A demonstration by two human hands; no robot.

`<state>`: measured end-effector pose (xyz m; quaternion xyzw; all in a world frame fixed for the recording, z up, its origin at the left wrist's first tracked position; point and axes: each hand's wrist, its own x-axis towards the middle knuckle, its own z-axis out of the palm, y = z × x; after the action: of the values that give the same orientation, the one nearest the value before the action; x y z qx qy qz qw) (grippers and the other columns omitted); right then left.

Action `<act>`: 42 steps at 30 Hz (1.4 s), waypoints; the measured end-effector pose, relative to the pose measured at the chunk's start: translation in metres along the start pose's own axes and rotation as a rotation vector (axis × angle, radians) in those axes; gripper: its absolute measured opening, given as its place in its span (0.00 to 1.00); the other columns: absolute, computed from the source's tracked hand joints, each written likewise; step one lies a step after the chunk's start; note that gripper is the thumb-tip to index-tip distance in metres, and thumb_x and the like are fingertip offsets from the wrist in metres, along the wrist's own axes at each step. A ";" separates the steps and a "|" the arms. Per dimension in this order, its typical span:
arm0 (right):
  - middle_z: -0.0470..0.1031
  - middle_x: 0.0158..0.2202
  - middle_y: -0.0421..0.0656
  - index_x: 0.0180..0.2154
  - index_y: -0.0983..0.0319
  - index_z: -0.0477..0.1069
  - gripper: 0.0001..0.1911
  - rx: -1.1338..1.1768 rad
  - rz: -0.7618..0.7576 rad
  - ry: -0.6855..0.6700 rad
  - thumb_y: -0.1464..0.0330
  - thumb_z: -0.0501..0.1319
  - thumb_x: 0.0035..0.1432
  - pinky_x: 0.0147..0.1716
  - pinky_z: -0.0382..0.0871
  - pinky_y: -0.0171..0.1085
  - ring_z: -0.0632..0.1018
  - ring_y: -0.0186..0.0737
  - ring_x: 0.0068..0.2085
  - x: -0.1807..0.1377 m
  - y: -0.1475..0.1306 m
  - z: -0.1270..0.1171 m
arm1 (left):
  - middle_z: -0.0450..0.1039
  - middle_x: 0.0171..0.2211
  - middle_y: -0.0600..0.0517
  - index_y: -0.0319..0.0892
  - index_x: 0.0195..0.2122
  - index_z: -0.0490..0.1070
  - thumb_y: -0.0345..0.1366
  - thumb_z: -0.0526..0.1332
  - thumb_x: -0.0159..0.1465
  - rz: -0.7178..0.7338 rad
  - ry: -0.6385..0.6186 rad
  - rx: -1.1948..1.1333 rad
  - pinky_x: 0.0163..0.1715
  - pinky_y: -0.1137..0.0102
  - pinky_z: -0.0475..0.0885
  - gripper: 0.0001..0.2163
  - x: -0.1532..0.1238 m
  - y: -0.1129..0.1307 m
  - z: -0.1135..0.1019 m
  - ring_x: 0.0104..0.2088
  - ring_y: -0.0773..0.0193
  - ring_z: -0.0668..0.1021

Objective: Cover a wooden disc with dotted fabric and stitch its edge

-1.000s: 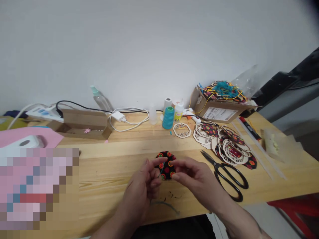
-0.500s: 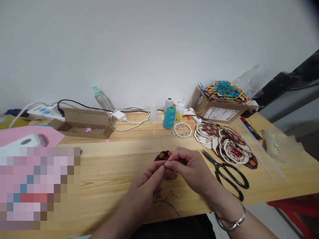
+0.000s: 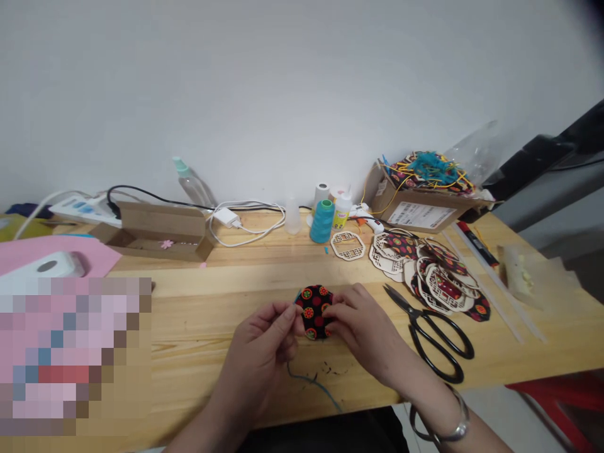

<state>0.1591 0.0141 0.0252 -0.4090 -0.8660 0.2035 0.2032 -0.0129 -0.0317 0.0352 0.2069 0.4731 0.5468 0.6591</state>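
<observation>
A black fabric piece with a red and orange flower pattern shows its face between my two hands, close to the table's front. My left hand is closed in a pinch at its left side, on a blue thread. One short end of the thread sticks up above the fingertips, and the longer part trails down across the table towards the front edge. With thumb and fingers my right hand grips the fabric's right edge. Large black-handled scissors lie slightly open to the right of my right hand.
A pile of wooden lattice frames and fabric pieces lies right. Behind are a teal thread spool, a glue bottle and a lone lattice frame. A stuffed cardboard box stands back right; an open carton sits left.
My hands, close together over the fabric before, have moved apart to its two sides. The patterned face is now largely uncovered, and more of the blue thread shows.
</observation>
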 end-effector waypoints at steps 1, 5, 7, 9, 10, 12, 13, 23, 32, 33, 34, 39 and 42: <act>0.71 0.36 0.44 0.34 0.60 0.73 0.07 -0.011 -0.005 -0.003 0.75 0.60 0.55 0.39 0.64 0.41 0.67 0.42 0.40 -0.001 0.000 0.002 | 0.68 0.20 0.55 0.38 0.26 0.72 0.35 0.66 0.53 -0.001 0.010 -0.013 0.16 0.80 0.51 0.06 0.000 0.000 0.000 0.17 0.77 0.57; 0.70 0.36 0.43 0.33 0.59 0.72 0.04 -0.032 -0.027 -0.009 0.74 0.59 0.56 0.39 0.64 0.40 0.66 0.41 0.41 -0.001 0.000 0.010 | 0.68 0.21 0.55 0.37 0.26 0.72 0.35 0.66 0.53 -0.001 0.030 -0.032 0.15 0.80 0.52 0.06 -0.001 -0.001 0.002 0.17 0.78 0.57; 0.69 0.36 0.43 0.31 0.60 0.70 0.04 -0.048 -0.027 -0.027 0.73 0.58 0.58 0.39 0.63 0.40 0.66 0.41 0.40 0.000 0.000 0.011 | 0.67 0.21 0.55 0.37 0.26 0.72 0.35 0.66 0.54 -0.001 0.028 -0.039 0.15 0.80 0.53 0.06 -0.001 -0.001 0.002 0.17 0.78 0.57; 0.69 0.36 0.42 0.29 0.61 0.69 0.05 -0.064 -0.026 -0.042 0.73 0.59 0.57 0.39 0.63 0.40 0.66 0.41 0.40 0.001 0.000 0.011 | 0.67 0.21 0.56 0.37 0.26 0.72 0.35 0.66 0.53 -0.004 0.031 -0.046 0.15 0.81 0.53 0.06 -0.001 -0.001 0.003 0.17 0.78 0.57; 0.69 0.36 0.42 0.28 0.61 0.68 0.05 -0.061 -0.026 -0.042 0.74 0.59 0.57 0.39 0.63 0.40 0.65 0.41 0.40 0.001 0.000 0.011 | 0.67 0.21 0.56 0.37 0.26 0.72 0.35 0.66 0.53 -0.006 0.037 -0.049 0.15 0.81 0.53 0.07 0.000 0.000 0.003 0.17 0.78 0.57; 0.69 0.36 0.42 0.28 0.61 0.67 0.06 -0.009 -0.018 -0.022 0.75 0.58 0.57 0.40 0.62 0.41 0.66 0.41 0.41 0.002 0.000 0.010 | 0.67 0.20 0.56 0.37 0.25 0.72 0.35 0.67 0.52 -0.009 0.051 -0.051 0.15 0.80 0.52 0.07 0.000 0.000 0.004 0.17 0.78 0.57; 0.70 0.35 0.42 0.28 0.61 0.67 0.06 0.040 -0.007 0.011 0.75 0.58 0.57 0.41 0.62 0.41 0.66 0.41 0.41 0.003 0.000 0.009 | 0.67 0.20 0.56 0.37 0.25 0.72 0.35 0.67 0.52 -0.011 0.056 -0.051 0.15 0.80 0.52 0.07 0.000 -0.001 0.004 0.17 0.78 0.57; 0.70 0.27 0.40 0.29 0.61 0.65 0.07 0.249 0.286 0.382 0.70 0.53 0.60 0.33 0.61 0.36 0.70 0.37 0.31 0.007 -0.024 0.001 | 0.73 0.26 0.51 0.35 0.27 0.75 0.34 0.65 0.55 -0.104 0.014 -0.084 0.16 0.81 0.53 0.06 -0.004 -0.009 0.007 0.17 0.79 0.59; 0.69 0.24 0.42 0.26 0.63 0.65 0.11 -0.062 -0.079 0.459 0.75 0.51 0.61 0.33 0.55 0.41 0.68 0.39 0.30 -0.009 -0.045 0.028 | 0.70 0.23 0.51 0.34 0.31 0.78 0.36 0.67 0.53 -0.149 -0.005 -0.139 0.16 0.81 0.56 0.09 -0.001 -0.012 0.005 0.22 0.74 0.66; 0.69 0.24 0.42 0.26 0.63 0.65 0.11 -0.066 -0.080 0.462 0.75 0.52 0.61 0.33 0.54 0.41 0.68 0.39 0.30 -0.010 -0.045 0.029 | 0.70 0.23 0.51 0.35 0.31 0.78 0.36 0.67 0.53 -0.155 -0.007 -0.143 0.15 0.82 0.56 0.09 -0.001 -0.012 0.005 0.22 0.75 0.66; 0.69 0.24 0.42 0.26 0.64 0.65 0.11 -0.068 -0.079 0.461 0.75 0.52 0.60 0.33 0.54 0.41 0.68 0.39 0.30 -0.011 -0.044 0.030 | 0.70 0.23 0.51 0.35 0.31 0.78 0.36 0.67 0.53 -0.157 -0.007 -0.143 0.15 0.82 0.55 0.09 -0.002 -0.012 0.005 0.21 0.75 0.66; 0.69 0.24 0.42 0.27 0.64 0.65 0.10 -0.059 -0.077 0.457 0.76 0.52 0.60 0.32 0.54 0.40 0.68 0.40 0.31 -0.011 -0.044 0.031 | 0.71 0.25 0.52 0.38 0.32 0.79 0.38 0.67 0.53 -0.151 0.011 -0.108 0.13 0.83 0.53 0.09 -0.003 -0.012 0.005 0.20 0.76 0.64; 0.69 0.24 0.42 0.27 0.64 0.65 0.10 -0.059 -0.078 0.446 0.76 0.52 0.60 0.32 0.54 0.40 0.68 0.40 0.31 -0.011 -0.044 0.031 | 0.70 0.24 0.52 0.37 0.32 0.79 0.38 0.67 0.52 -0.144 0.018 -0.094 0.12 0.84 0.53 0.10 -0.002 -0.012 0.005 0.20 0.77 0.63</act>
<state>0.1222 -0.0258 0.0205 -0.4157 -0.8205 0.0749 0.3853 -0.0025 -0.0363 0.0287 0.1361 0.4665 0.5215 0.7014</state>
